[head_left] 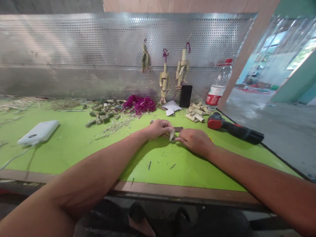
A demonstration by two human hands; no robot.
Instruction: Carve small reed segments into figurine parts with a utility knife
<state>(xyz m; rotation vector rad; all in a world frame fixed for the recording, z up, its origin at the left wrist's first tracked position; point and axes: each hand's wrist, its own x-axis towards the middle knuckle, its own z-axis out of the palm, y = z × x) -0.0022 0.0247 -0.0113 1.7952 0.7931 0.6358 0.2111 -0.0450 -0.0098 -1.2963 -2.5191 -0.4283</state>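
Near the middle of the green table, my left hand (161, 129) pinches a small pale bamboo piece (171, 134) between thumb and fingers. Just right of it, my right hand (196, 140) is closed round a knife with a dark brown handle (178, 129); its dark tip shows at the lower end of the bamboo piece. The palm hides most of the tool. Thin shavings and dark slivers lie on the table in front of both hands.
Cut bamboo pieces (197, 112), purple string (139, 104) and green stem pieces (100, 117) lie behind the hands. A red-black power tool (234, 128) and bottle (217, 90) stand right, a white power bank (39, 131) left. Bamboo figures (164, 80) hang against perforated metal (86, 49).
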